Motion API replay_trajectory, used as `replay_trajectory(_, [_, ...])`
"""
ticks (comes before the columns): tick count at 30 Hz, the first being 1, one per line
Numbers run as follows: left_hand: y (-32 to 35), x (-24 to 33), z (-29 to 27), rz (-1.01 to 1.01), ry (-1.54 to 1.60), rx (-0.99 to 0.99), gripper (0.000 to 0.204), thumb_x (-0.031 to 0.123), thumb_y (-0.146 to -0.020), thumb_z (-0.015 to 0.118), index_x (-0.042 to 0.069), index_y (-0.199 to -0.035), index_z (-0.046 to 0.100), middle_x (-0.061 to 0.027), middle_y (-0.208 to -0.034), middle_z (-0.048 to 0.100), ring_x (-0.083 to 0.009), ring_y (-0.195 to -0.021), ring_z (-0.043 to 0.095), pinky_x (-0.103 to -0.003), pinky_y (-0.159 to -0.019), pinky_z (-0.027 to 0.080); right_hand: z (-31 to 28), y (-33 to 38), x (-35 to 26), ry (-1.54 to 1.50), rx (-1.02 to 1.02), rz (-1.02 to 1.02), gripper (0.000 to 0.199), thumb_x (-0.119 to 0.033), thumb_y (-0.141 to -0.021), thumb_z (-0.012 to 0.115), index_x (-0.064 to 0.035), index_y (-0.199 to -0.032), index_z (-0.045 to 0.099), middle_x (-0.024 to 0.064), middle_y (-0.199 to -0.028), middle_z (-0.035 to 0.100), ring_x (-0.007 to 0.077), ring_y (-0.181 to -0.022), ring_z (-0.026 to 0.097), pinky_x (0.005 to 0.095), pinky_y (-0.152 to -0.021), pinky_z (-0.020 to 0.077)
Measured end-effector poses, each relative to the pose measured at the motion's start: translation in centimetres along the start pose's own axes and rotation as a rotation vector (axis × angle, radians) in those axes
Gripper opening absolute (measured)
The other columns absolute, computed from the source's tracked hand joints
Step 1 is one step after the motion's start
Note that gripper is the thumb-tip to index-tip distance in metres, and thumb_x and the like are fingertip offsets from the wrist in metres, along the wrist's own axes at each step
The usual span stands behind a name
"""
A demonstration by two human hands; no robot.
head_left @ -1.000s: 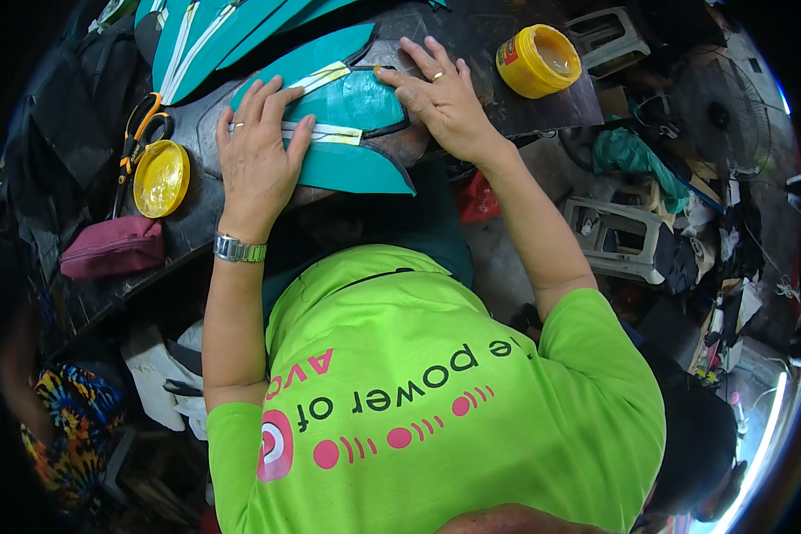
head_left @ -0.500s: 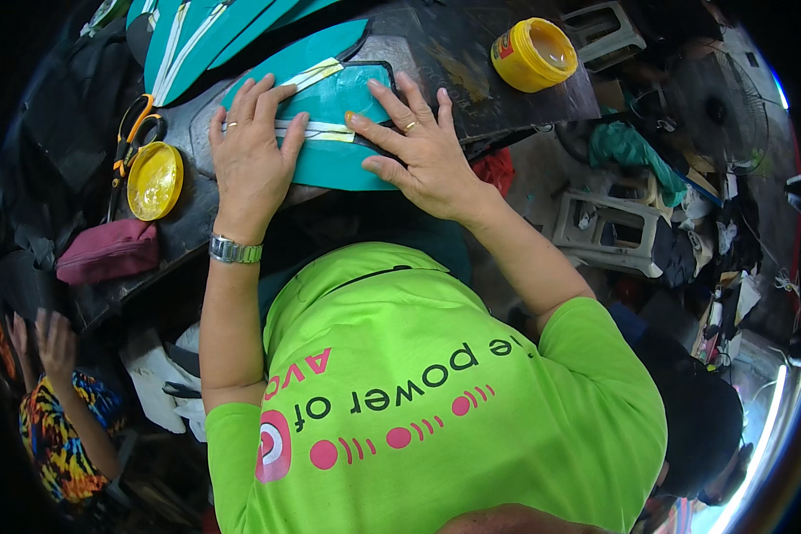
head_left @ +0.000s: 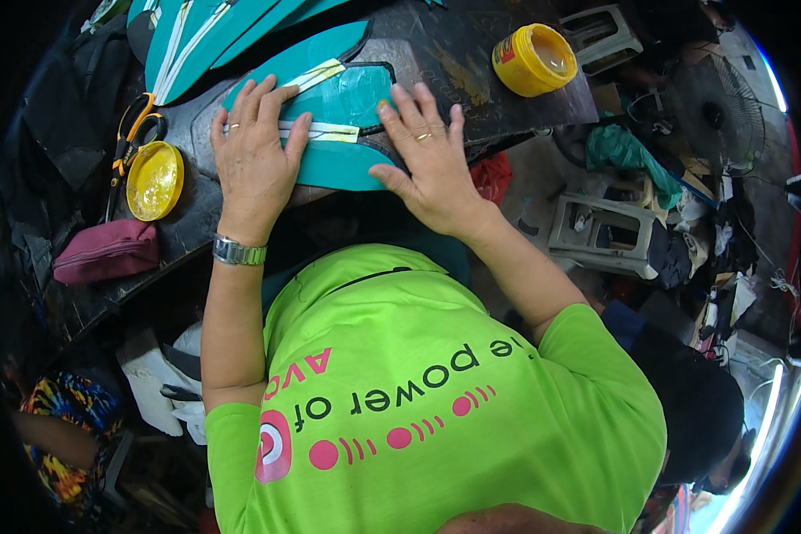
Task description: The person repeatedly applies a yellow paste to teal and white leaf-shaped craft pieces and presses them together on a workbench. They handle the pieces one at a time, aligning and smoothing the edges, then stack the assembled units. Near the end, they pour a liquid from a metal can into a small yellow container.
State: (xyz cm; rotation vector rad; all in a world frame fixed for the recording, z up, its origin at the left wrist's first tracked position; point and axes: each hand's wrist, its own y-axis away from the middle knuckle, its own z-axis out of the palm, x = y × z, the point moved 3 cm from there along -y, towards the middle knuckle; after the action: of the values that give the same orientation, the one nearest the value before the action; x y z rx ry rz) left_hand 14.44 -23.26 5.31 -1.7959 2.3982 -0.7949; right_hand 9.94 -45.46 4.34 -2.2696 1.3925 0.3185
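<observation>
Teal panel (head_left: pixel 358 93) is noted on the table (head_left: pixel 481 109), long axis left to right; its left part is covered by the left hand (head_left: pixel 256 165) (flat, thumb apart), its right end overlapped by the right hand (head_left: pixel 432 169), fingers spread.

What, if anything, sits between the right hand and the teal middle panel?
Nothing visible. The right hand has its index fingertip at the right edge of the teal middle panel. The left hand lies farther left; the yellow jar stands off to the right.
</observation>
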Motion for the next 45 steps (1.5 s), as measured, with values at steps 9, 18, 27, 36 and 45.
replay_trajectory(9, [0.0, -0.1, 0.1, 0.003, 0.003, 0.022, 0.038, 0.036, -0.095, 0.065, 0.017, -0.128, 0.063, -0.0078, -0.142, 0.058, -0.0269, -0.14, 0.046, -0.052, -0.117, 0.027, -0.8, -0.9, 0.7, 0.089, -0.01, 0.008, 0.075, -0.06, -0.099, 0.049, -0.007, -0.152, 0.044, 0.017, -0.164, 0.029, 0.0377, -0.155, 0.016, 0.0717, -0.116, 0.0028])
replay_trajectory(18, [0.0, 0.0, 0.1, -0.009, 0.013, 0.015, 0.038, 0.036, -0.095, 0.065, 0.017, -0.127, 0.063, -0.0078, -0.142, 0.058, -0.0271, -0.139, 0.046, -0.052, -0.117, 0.027, -0.5, -1.8, -0.4, -0.001, -0.193, -0.032, 0.064, -0.058, -0.103, 0.041, -0.0148, -0.15, 0.05, 0.0131, -0.165, 0.03, 0.035, -0.156, 0.011, 0.0697, -0.117, -0.0007])
replay_trajectory(27, [0.0, 0.0, 0.0, -0.001, 0.021, 0.019, 0.038, 0.037, -0.095, 0.064, 0.017, -0.127, 0.063, -0.008, -0.141, 0.058, -0.0274, -0.139, 0.046, -0.052, -0.117, 0.027, -1.2, -5.0, 2.8, -0.121, 0.03, 0.128, 0.071, -0.059, -0.105, 0.035, -0.0043, -0.147, 0.051, 0.0165, -0.162, 0.033, 0.0365, -0.156, 0.013, 0.0683, -0.118, 0.0001])
replay_trajectory(36, [0.0, 0.0, 0.1, -0.002, 0.026, 0.018, 0.038, 0.036, -0.095, 0.065, 0.017, -0.127, 0.063, -0.0076, -0.141, 0.058, -0.0268, -0.139, 0.047, -0.052, -0.117, 0.027, 0.6, -5.5, 2.2, 0.312, 0.021, 0.03, 0.082, -0.066, -0.1, 0.04, -0.0024, -0.153, 0.041, 0.015, -0.164, 0.03, 0.0326, -0.156, 0.015, 0.0682, -0.119, 0.001])
replay_trajectory(45, [0.1, -0.3, 0.0, -0.002, 0.03, 0.028, 0.038, 0.036, -0.094, 0.065, 0.017, -0.127, 0.063, -0.0077, -0.14, 0.059, -0.027, -0.139, 0.047, -0.052, -0.117, 0.027, 0.1, -6.5, 1.5, 0.067, 0.002, -0.094, 0.065, -0.062, -0.1, 0.044, -0.015, -0.142, 0.058, 0.013, -0.161, 0.037, 0.0348, -0.155, 0.018, 0.0712, -0.117, 0.0042])
